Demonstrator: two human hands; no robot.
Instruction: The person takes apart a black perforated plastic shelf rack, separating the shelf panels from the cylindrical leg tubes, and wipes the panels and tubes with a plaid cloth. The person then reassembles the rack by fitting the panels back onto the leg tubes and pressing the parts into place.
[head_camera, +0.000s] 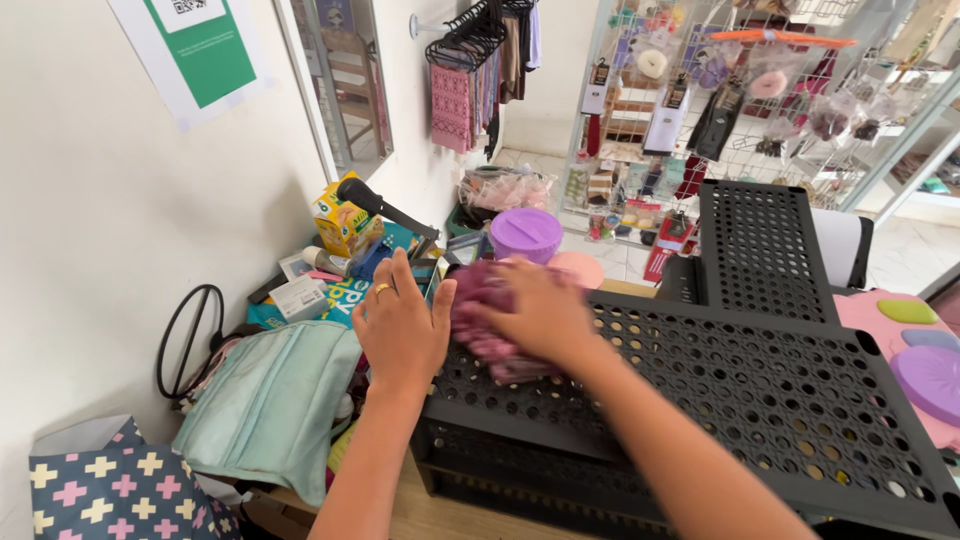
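On the black crate (720, 380), both hands on purple cloth (478, 318)

White wall (90, 200), mirror (345, 80), wire display rack (760, 150), daylight.

Premises: a small accessories shop. A wire display grid (700, 100) carries packaged hair items, scarves hang from a wall rack (480, 40), and stock clutters the table (440, 515).
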